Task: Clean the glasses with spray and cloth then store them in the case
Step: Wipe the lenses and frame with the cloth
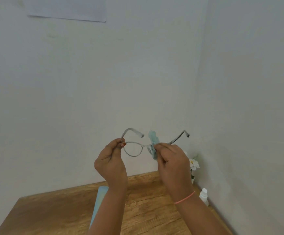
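Observation:
Clear-framed glasses (pixel 133 149) are held up in front of the wall, temples unfolded and pointing away from me. My left hand (pixel 111 162) pinches the frame at its left hinge. My right hand (pixel 171 162) pinches a pale teal cloth (pixel 153 139) around the right lens, which the cloth and fingers mostly hide. A light blue case (pixel 99 200) lies on the wooden table (pixel 53 212) below, partly behind my left forearm. A small white spray bottle (pixel 203 195) stands at the table's right edge near the wall.
White flowers (pixel 194 164) in a small pot stand in the table's back right corner. Walls close in behind and to the right. A sheet of paper (pixel 66 9) hangs high on the back wall.

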